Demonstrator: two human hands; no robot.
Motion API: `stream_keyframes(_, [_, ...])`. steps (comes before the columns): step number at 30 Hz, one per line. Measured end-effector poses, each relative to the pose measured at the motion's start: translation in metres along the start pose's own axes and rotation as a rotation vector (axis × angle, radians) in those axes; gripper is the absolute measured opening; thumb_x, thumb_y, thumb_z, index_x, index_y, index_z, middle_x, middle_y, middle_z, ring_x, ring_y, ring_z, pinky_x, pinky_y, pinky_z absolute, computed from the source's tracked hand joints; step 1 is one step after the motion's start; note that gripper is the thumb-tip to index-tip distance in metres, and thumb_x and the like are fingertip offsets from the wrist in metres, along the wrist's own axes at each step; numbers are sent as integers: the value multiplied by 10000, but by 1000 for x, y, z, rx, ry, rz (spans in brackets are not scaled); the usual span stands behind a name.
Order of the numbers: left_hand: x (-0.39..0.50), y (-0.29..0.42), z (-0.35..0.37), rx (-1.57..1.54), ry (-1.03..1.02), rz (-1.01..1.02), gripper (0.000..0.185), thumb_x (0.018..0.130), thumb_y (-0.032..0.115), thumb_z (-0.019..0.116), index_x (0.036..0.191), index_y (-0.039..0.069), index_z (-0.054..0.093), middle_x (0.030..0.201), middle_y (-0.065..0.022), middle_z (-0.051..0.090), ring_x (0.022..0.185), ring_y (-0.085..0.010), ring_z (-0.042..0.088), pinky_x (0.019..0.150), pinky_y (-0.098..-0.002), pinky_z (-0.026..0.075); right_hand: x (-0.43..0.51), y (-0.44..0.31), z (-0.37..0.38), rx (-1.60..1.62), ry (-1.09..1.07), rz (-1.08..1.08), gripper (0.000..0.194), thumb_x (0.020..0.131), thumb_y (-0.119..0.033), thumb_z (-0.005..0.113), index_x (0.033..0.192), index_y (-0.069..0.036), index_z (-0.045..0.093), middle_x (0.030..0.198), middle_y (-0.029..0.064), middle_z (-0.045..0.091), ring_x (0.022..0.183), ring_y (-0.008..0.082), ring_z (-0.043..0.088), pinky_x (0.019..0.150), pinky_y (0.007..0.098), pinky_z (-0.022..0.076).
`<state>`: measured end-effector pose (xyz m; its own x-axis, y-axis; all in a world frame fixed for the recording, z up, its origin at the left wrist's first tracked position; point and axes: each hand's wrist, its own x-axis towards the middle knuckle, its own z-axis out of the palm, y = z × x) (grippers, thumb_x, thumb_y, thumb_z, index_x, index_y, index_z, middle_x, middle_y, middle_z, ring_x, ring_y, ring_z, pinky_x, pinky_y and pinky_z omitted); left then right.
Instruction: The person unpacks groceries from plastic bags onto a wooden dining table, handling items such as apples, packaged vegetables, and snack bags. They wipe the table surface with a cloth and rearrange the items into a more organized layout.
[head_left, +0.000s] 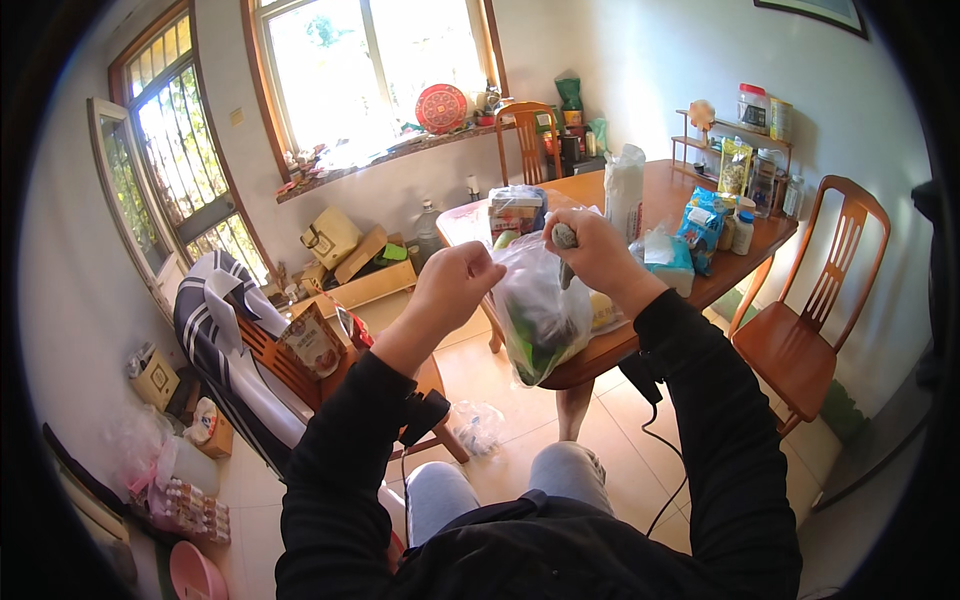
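A thin clear plastic bag with green and dark contents hangs over the near edge of the wooden table. My left hand is at the bag's upper left, its fingers curled together; whether they pinch the bag's film cannot be told. In my right hand, above the bag's right side, is a greyish, rod-like object, its lower end pointing down toward the bag. A plastic-wrapped box lies behind the bag, and a white plastic roll or bag stands farther back.
A tissue pack, a blue snack bag and several jars crowd the table's right side. One wooden chair stands at right; another, with a jacket and food pouches, is at left. A crumpled plastic bag lies on the floor.
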<state>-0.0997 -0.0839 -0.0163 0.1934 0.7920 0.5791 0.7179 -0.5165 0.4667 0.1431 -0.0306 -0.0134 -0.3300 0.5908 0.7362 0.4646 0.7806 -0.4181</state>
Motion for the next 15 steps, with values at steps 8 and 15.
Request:
stream_keyframes(8, [19, -32, 29, -757, -41, -169, 485, 871, 135, 795, 1243, 9, 510, 981, -58, 615, 954, -134, 617, 864, -258, 497, -7, -7, -1, 11, -56, 12, 93, 845, -119, 718, 924, -79, 687, 862, 157, 712, 834, 353, 687, 727, 417, 528])
stream_keyframes(15, [35, -13, 57, -306, -187, 77, 797, 690, 430, 910, 1324, 59, 602, 1088, -142, 679, 1018, -270, 651, 931, -358, 506, -7, -5, -1, 56, -69, -43, 123, 814, -102, 741, 921, -76, 686, 872, 159, 714, 834, 362, 686, 729, 412, 532])
